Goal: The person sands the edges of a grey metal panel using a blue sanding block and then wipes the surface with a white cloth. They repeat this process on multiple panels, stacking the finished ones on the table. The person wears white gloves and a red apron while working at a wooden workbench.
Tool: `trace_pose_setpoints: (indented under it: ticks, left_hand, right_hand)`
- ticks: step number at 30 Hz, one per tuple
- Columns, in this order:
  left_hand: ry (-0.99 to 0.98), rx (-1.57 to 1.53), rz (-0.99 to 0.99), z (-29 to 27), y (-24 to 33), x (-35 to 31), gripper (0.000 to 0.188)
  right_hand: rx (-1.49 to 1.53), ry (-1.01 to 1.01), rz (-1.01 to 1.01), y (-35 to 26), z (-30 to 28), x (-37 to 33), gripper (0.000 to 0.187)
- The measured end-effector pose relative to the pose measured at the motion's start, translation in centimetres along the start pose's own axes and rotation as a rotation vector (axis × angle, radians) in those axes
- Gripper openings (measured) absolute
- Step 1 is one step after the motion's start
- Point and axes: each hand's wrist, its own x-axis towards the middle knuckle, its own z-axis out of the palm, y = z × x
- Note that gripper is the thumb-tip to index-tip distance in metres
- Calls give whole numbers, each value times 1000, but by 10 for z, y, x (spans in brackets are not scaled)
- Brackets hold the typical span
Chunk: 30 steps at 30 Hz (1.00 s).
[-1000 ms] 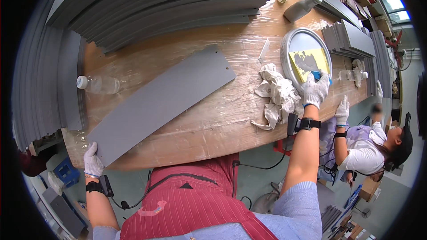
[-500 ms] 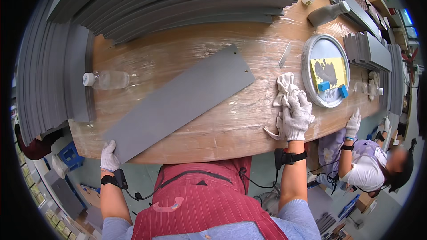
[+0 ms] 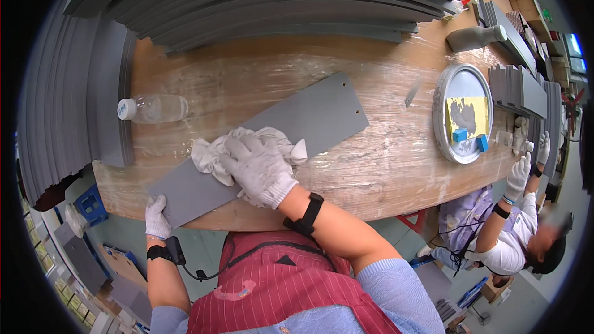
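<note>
A long grey board [image 3: 328, 111] lies slantwise on the table, with two small holes near its far right end. My left hand [image 3: 158, 218], in a white glove, grips the board's near left corner, thumb on top; its other fingers are partly hidden by the board. My gloved right hand [image 3: 255, 164] presses a crumpled white cloth [image 3: 210, 158] onto the middle of the board, fingers closed over it. A clear plastic bottle [image 3: 158, 109] with a white cap lies on its side to the left of the board.
Grey boards [image 3: 278, 9] are stacked along the far side, more [image 3: 68, 93] at the left. To the right are a round lid [image 3: 440, 124] holding a yellow sheet and blue blocks, a small metal scraper [image 3: 412, 94] and a grey bottle [image 3: 473, 39]. A gloved co-worker [image 3: 501, 235] stands at the right.
My right hand has moved left from beside the round lid onto the board, bringing the white cloth with it. My left hand still holds the board's corner. The co-worker's hands have risen.
</note>
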Motion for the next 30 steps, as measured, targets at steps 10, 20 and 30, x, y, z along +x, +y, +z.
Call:
trace_pose_setpoints:
  ticks: [10,20,30]
  left_hand:
    - [10,2,26,10,7,-5,45]
    - [20,-74,22,15,13,-10,39]
    - [-215,-524,-68,-5,7,0,80]
  right_hand:
    - [-340,418,667,167,-80,-53,37]
    - [1143,893,781,122,-142,-96,30]
    - [-333,372,502,53,5,-34,48]
